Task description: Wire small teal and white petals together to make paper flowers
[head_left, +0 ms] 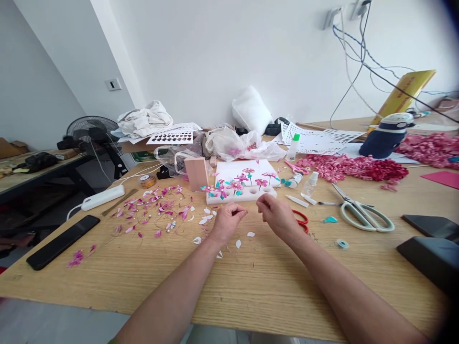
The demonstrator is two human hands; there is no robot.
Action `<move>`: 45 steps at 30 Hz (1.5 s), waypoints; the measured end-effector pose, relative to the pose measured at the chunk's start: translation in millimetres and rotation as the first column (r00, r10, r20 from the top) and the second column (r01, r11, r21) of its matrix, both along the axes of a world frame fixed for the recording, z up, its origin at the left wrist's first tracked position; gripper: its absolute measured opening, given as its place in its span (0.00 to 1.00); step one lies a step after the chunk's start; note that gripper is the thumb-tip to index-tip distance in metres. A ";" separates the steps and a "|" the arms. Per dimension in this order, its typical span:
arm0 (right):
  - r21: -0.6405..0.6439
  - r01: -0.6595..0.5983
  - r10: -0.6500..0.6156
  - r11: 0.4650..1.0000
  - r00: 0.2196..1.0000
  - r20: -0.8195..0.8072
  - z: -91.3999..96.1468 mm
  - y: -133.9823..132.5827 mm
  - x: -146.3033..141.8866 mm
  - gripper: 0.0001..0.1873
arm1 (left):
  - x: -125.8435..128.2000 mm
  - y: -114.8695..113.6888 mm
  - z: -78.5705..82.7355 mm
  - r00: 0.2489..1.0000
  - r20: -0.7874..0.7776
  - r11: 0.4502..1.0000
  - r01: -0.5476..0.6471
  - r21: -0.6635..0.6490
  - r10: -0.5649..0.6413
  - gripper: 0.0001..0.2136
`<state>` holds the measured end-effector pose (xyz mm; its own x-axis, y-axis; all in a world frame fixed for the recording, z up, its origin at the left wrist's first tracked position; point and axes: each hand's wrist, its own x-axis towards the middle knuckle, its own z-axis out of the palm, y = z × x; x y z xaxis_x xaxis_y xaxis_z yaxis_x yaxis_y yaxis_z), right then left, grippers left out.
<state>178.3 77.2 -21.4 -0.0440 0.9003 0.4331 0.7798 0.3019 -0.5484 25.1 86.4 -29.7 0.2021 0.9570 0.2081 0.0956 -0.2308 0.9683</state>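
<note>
Wooden table (251, 286); flower stand (241, 197), white petals (203, 221), red handles (304, 219) around left hand (229, 220) and right hand (274, 212), both pinched; contents unclear

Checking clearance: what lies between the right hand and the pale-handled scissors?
Head view: red loop handles, a teal piece and part of a slim tool lie between the right hand and the scissors.

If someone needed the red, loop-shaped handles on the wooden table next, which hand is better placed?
Probably the right hand: the red, loop-shaped handles lie just beside it, while the left hand is farther away, on its other side. Both look pinched.
</note>
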 end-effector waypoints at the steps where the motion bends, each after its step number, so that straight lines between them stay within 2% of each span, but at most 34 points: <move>1: 0.070 -0.011 0.011 0.997 1.000 0.005 1.0 -1.8 0.9 0.08 | -1.5 1.6 -2.0 0.997 0.072 0.995 0.012 -0.099 -0.005 0.05; 3: 0.230 -0.129 0.118 0.964 0.991 0.063 3.0 -5.7 1.3 0.08 | -5.2 5.2 -6.0 0.970 0.240 0.957 0.103 -0.270 -0.037 0.06; 5: 0.289 -0.299 0.251 0.910 0.949 0.190 3.7 -8.6 0.4 0.13 | -9.0 8.7 -9.3 0.921 0.375 0.898 0.246 -0.364 -0.100 0.07; 7: 0.222 -0.384 0.314 0.896 0.903 0.295 2.3 -9.1 -0.5 0.15 | -11.9 11.1 -11.3 0.875 0.450 0.831 0.378 -0.408 -0.178 0.08; 9: 0.151 -0.387 0.322 0.910 0.887 0.331 -0.4 -7.4 -0.2 0.15 | -13.6 12.4 -11.9 0.844 0.487 0.782 0.453 -0.427 -0.223 0.09; 13: 0.041 -0.383 0.363 0.923 0.900 0.241 -4.6 -2.6 3.6 0.11 | -14.7 12.4 -10.4 0.832 0.506 0.759 0.477 -0.444 -0.227 0.09; 16: -0.012 -0.365 0.362 0.931 0.918 0.160 -4.2 -1.7 5.2 0.09 | -14.7 10.9 -8.5 0.846 0.482 0.765 0.463 -0.448 -0.229 0.09; 19: -0.009 -0.333 0.332 0.943 0.936 0.119 -2.9 -2.2 3.8 0.09 | -13.6 8.0 -6.2 0.875 0.428 0.783 0.425 -0.455 -0.226 0.10; 22: -0.006 -0.266 0.265 0.964 0.959 0.095 -2.5 -1.7 0.1 0.08 | -9.9 4.2 -2.6 0.926 0.308 0.858 0.331 -0.393 -0.216 0.09; 24: -0.012 -0.202 0.202 0.979 0.977 0.068 -2.9 -0.5 -2.8 0.07 | -6.2 1.6 0.3 0.972 0.159 0.943 0.210 -0.259 -0.172 0.07; 26: -0.020 -0.136 0.137 0.990 0.990 0.035 -3.5 0.9 -5.3 0.07 | -2.3 -0.6 2.3 0.996 0.000 0.994 0.094 -0.047 -0.094 0.05; 29: -0.051 -0.062 0.062 0.997 0.998 -0.005 -4.2 2.2 -7.8 0.06 | 1.9 -2.3 1.7 0.992 -0.128 0.974 0.033 0.225 -0.004 0.06; 31: -0.069 -0.050 0.048 0.996 0.999 -0.018 -4.4 2.5 -8.6 0.06 | 2.9 -2.5 -0.6 0.987 -0.158 0.954 0.024 0.298 0.025 0.07; 34: -0.064 -0.062 0.061 0.996 0.998 -0.016 -5.1 2.4 -8.5 0.06 | 2.9 -2.2 -3.6 0.988 -0.151 0.965 0.009 0.261 0.032 0.06; 37: -0.042 -0.081 0.081 0.996 0.997 -0.004 -6.2 2.6 -8.0 0.07 | 3.0 -1.8 -3.9 0.998 -0.069 0.993 0.015 0.113 -0.007 0.06; 40: -0.021 -0.098 0.098 0.995 0.995 0.008 -7.6 2.7 -8.8 0.07 | 4.1 -1.3 -2.6 0.999 -0.006 0.999 0.041 -0.020 -0.041 0.07; 45: -0.003 -0.093 0.093 0.996 0.995 0.020 -7.5 3.0 -10.0 0.07 | 5.7 -0.8 -0.1 0.998 0.053 0.995 0.024 -0.100 -0.019 0.07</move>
